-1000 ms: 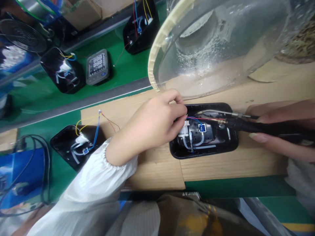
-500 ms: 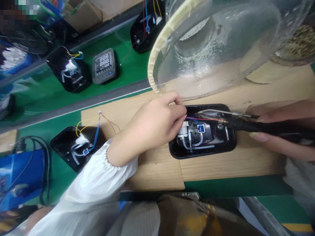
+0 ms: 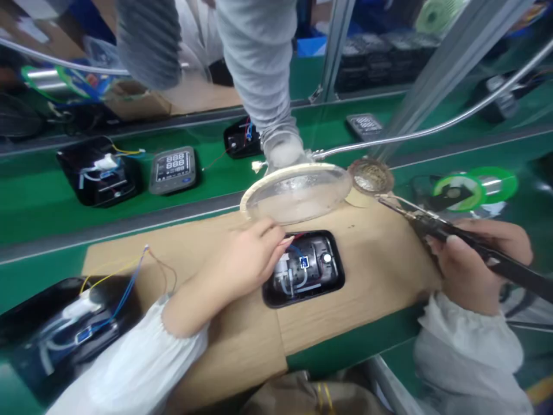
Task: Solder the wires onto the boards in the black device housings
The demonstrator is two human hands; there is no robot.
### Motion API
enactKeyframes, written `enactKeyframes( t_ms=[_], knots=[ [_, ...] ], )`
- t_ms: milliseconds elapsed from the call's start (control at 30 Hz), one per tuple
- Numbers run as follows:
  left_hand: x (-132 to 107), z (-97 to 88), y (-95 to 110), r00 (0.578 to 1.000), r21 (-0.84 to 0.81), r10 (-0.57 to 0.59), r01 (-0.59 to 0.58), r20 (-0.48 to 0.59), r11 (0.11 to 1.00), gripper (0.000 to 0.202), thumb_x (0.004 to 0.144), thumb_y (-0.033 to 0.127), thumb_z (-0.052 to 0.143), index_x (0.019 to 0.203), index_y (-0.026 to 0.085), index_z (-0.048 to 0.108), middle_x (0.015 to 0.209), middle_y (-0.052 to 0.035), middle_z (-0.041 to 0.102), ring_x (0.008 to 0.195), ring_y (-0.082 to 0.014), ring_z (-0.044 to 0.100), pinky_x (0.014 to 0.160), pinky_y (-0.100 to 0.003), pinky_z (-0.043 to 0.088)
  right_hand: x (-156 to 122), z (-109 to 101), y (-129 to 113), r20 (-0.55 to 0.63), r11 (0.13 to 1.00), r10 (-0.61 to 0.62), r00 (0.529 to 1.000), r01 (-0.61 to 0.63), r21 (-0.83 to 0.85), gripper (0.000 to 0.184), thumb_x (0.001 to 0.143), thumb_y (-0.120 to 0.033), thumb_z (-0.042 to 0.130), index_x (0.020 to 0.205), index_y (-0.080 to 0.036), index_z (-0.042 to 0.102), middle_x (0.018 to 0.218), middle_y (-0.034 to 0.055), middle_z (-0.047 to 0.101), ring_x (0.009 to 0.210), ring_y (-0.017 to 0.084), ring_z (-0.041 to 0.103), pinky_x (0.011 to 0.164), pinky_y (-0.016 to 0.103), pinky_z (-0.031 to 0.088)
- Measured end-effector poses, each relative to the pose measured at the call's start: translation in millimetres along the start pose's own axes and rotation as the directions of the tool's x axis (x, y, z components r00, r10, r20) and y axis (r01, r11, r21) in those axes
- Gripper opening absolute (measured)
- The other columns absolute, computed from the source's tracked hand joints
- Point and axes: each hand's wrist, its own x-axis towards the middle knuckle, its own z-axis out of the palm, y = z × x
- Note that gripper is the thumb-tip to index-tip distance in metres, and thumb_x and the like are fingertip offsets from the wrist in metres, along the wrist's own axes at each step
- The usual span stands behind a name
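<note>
My left hand (image 3: 254,253) is closed in a pinch at the upper left edge of a black plastic housing (image 3: 314,275), with a red wire at the fingertips. Inside the housing are a small blue circuit board (image 3: 304,263), pale tubing and a white cylindrical part, partly covered by my fingers. My right hand (image 3: 470,268) grips a black soldering iron (image 3: 444,229) with a thin metal feed tube along it. Its tip end reaches the near edge of a round cup of metal shavings (image 3: 371,176).
A clear fume hood (image 3: 298,199) with a cream rim stands just behind the housing. Another open housing (image 3: 82,328) trails wires at left. A monitor with a display (image 3: 173,170) lies on the green bench behind. Green solder reels (image 3: 470,189) are at right.
My right hand has drawn the soldering iron out of the housing and over to the cup of shavings. My left hand still pinches at the housing's edge. The camera view has tilted up.
</note>
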Motion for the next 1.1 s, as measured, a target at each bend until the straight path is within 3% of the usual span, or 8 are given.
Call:
enactKeyframes(
  t_ms=[133,233,333,567,700,833,933,1100],
  knots=[
    [-4.0,-9.0,8.1,0.98,0.032,0.043,-0.038,-0.194,0.999,0.036,0.107,0.028,0.032,0.08,0.019,0.054,0.074,-0.005,0.061,0.07,-0.0205,0.058,0.064,-0.032,0.047,-3.0,16.1,-0.1,-0.164,0.977,-0.197,0.967,0.179,-0.118,0.024,0.084,-0.036,0.076,0.105,-0.026,0.069,0.088,0.0041,0.064,0.08,0.024,0.063,0.073,0.039,0.05],
    [-5.9,-20.6,18.3,0.983,-0.105,0.044,-0.063,-0.176,0.992,0.033,0.108,0.032,0.03,0.089,0.019,0.053,0.07,-0.0014,0.061,0.059,-0.0177,0.057,0.056,-0.029,0.043,-11.4,25.9,0.9,0.045,0.99,-0.088,0.995,0.092,-0.105,0.023,0.083,-0.026,0.078,0.105,-0.023,0.072,0.096,0.0046,0.069,0.087,0.024,0.066,0.079,0.038,0.051],
    [1.7,-29.0,27.1,0.99,-0.193,0.104,-0.121,-0.098,0.974,0.036,0.108,0.043,0.028,0.103,0.018,0.054,0.077,-0.0026,0.066,0.059,-0.0172,0.059,0.053,-0.027,0.041,-17.5,21.2,5.3,0.066,0.998,0.063,0.996,-0.063,-0.006,0.024,0.082,-0.023,0.079,0.105,-0.021,0.072,0.095,0.003,0.069,0.085,0.022,0.066,0.08,0.037,0.05],
    [26.8,-35.4,31.4,0.989,0.102,0.146,-0.143,-0.024,0.984,0.039,0.108,0.033,0.033,0.083,0.018,0.06,0.067,-0.0037,0.059,0.063,-0.0197,0.056,0.059,-0.029,0.037,-7.8,8.9,5.2,0.173,0.827,0.249,0.953,-0.303,0.474,0.014,0.082,-0.037,0.075,0.088,-0.026,0.068,0.072,-0.0012,0.062,0.052,0.015,0.055,0.051,0.03,0.045],
    [16.7,-58.3,31.0,0.991,-0.23,0.125,-0.131,-0.037,0.964,0.03,0.107,0.033,0.043,0.091,0.018,0.063,0.079,-0.0026,0.065,0.073,-0.0168,0.06,0.067,-0.028,0.043,1.5,18.0,6.8,0.388,0.601,0.332,0.86,-0.51,0.616,0.011,0.084,-0.04,0.07,0.086,-0.031,0.066,0.048,-0.0076,0.046,0.036,0.011,0.033,0.044,0.026,0.037],
    [3.9,-86.3,34.0,0.988,-0.679,0.076,0.036,0.135,0.733,0.018,0.104,0.027,0.051,0.092,0.022,0.064,0.077,0.0042,0.065,0.067,-0.0099,0.06,0.061,-0.02,0.044,2.9,24.6,8.3,0.548,0.418,0.431,0.717,-0.697,0.583,0.01,0.09,-0.037,0.064,0.087,-0.028,0.069,0.049,-0.0082,0.046,0.035,0.006,0.022,0.042,0.021,0.031],
    [2.6,-84.9,39.0,0.968,-0.78,-0.018,0.213,0.25,0.589,0.02,0.103,0.032,0.054,0.089,0.021,0.063,0.069,0.0056,0.062,0.058,-0.0087,0.056,0.052,-0.018,0.042,1.4,26.6,7.0,0.589,0.349,0.47,0.658,-0.751,0.56,0.015,0.092,-0.039,0.065,0.088,-0.026,0.071,0.051,-0.0073,0.049,0.036,0.005,0.025,0.042,0.02,0.032],
    [14.2,-42.2,42.7,1.0,-0.557,-0.003,-0.014,-0.03,0.831,0.021,0.104,0.023,0.051,0.095,0.017,0.068,0.082,-0.0008,0.064,0.074,-0.0131,0.06,0.068,-0.025,0.047,-0.7,28.3,0.8,0.606,0.377,0.434,0.666,-0.746,0.549,0.019,0.094,-0.041,0.063,0.087,-0.026,0.072,0.05,-0.0069,0.046,0.036,0.006,0.029,0.041,0.021,0.033]
  ],
)
